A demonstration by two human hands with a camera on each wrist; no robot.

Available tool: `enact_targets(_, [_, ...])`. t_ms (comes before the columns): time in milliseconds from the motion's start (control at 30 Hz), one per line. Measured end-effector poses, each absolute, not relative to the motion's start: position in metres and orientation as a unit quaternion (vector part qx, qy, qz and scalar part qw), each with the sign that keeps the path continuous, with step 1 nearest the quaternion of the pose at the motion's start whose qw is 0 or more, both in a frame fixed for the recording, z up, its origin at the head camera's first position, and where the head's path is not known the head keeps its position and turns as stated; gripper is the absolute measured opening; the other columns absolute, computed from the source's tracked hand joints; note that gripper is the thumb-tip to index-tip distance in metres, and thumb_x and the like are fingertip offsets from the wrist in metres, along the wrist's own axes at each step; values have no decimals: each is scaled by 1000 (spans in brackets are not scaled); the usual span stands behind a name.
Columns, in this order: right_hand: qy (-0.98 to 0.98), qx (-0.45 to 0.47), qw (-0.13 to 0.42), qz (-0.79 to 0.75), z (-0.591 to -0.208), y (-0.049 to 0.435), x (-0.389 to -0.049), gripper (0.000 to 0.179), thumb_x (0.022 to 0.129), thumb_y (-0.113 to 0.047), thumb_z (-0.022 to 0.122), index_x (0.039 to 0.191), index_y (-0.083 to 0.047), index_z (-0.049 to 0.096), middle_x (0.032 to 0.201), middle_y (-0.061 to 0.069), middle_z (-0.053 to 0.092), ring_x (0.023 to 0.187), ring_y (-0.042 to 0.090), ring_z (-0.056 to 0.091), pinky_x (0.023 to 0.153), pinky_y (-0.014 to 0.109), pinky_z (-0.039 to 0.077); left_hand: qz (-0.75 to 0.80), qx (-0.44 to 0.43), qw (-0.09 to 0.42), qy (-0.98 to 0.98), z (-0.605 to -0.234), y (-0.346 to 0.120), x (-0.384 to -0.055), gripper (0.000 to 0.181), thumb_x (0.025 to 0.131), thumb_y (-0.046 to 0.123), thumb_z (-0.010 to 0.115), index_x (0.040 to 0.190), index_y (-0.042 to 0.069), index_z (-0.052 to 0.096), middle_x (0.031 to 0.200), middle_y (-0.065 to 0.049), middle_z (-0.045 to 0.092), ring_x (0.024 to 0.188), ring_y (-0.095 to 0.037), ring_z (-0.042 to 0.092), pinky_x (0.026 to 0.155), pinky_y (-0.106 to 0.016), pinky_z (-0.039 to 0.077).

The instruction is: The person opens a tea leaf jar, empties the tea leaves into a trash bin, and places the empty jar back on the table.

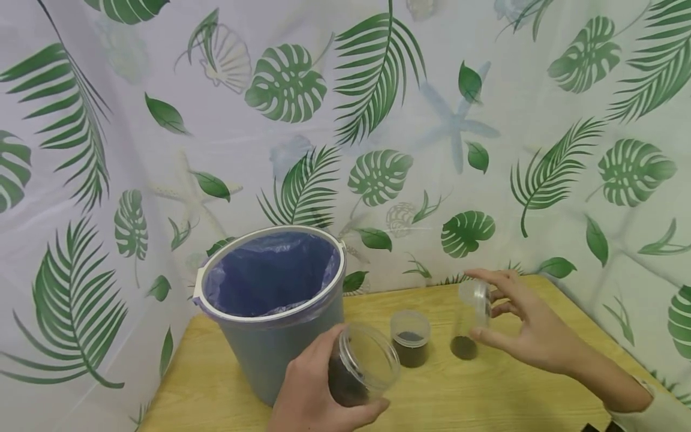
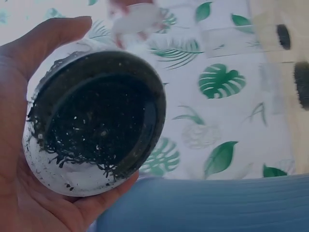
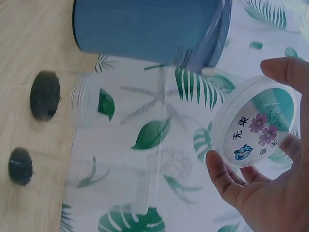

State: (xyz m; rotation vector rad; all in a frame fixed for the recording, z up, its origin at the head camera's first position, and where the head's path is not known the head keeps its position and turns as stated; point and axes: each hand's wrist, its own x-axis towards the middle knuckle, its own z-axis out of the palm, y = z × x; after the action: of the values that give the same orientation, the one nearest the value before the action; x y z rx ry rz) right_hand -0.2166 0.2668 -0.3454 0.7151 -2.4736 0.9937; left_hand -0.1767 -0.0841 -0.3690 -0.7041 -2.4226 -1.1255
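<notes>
My left hand (image 1: 318, 384) grips a clear plastic jar (image 1: 353, 375) tilted, its mouth towards the right and dark loose shreds inside. In the left wrist view the jar's bottom (image 2: 101, 121) faces the camera, with shreds clinging to the wall. Thumb and fingers of my right hand (image 1: 520, 324) hold a round clear lid (image 3: 256, 125) by its edge; flowers and writing show on its label. Beyond the lid stands a taller clear jar (image 1: 463, 348), dark matter at its bottom. Left of that is a shorter clear jar (image 1: 411, 351) with similar contents.
A blue-grey bin (image 1: 270, 342) lined with a purple bag (image 1: 275, 270) stands at the left, close to the left hand. All stand on a wood-patterned table (image 1: 442, 396). A leaf-print sheet (image 1: 378, 120) hangs behind and along the sides.
</notes>
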Motion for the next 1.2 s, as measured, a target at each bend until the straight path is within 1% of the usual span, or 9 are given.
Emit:
enact_targets(233, [-883,194,184,386,-356,302,-231,86,91,-6,74,161,-25,28,128,1,40,97,-3,58,78,14,53,-403,-241,237,-851,-347,-100,-168,87,68,60,88,140,30,50,119,15,63,105,-5,65,89,-31,57])
enact_targets(367, [-898,151,164,379,-364,325,-241,85,97,-14,68,164,-27,16,135,19,39,97,-12,55,77,11,51,-416,-224,226,-852,-339,-104,-163,89,67,58,89,142,33,48,120,15,64,109,-4,64,93,-33,57])
enact_targets(433, [-905,129,156,375,-369,334,-244,85,99,-18,66,164,-24,12,137,28,37,102,0,62,75,10,50,-425,-207,213,-855,-338,-104,-161,89,65,59,90,140,37,48,120,17,63,110,-2,63,94,-32,56])
enact_targets(500, [-908,116,152,374,-374,340,-248,85,99,-19,65,164,-19,10,138,33,36,105,22,68,74,9,50,-436,-194,201,-856,-338,-103,-159,89,64,59,90,140,40,48,120,19,63,109,-1,63,94,-31,56])
enact_targets(600, [-911,101,148,371,-381,346,-251,85,100,-23,64,164,-14,9,144,39,31,110,57,60,73,10,48,-444,-191,194,-854,-340,-101,-158,89,64,60,90,140,40,48,119,19,63,109,-1,64,95,-30,56])
enact_targets(833, [-917,80,151,360,-398,357,-257,86,99,-29,66,164,-14,12,149,44,27,109,59,58,69,16,49,-462,-230,196,-834,-346,-91,-158,88,67,55,91,140,34,48,122,15,64,110,-5,64,94,-29,56])
enact_targets(1033, [-923,71,144,349,-413,368,-269,86,97,-34,69,162,-6,21,153,44,24,116,56,51,71,26,52,-473,-274,214,-810,-358,-74,-158,87,69,50,92,141,28,49,123,11,66,109,-7,65,91,-28,57])
enact_targets(1133, [-931,62,131,334,-422,374,-277,87,95,-37,70,160,0,23,151,47,24,119,59,47,79,45,58,-479,-284,212,-803,-364,-64,-159,86,68,50,92,140,27,50,122,11,66,108,-6,66,89,-29,57])
enact_targets(1200, [-940,53,118,316,-428,379,-283,90,95,-39,70,157,5,25,148,49,27,120,62,46,84,62,54,-481,-289,208,-801,-368,-59,-160,85,68,49,92,139,27,51,122,11,66,107,-6,66,89,-30,58])
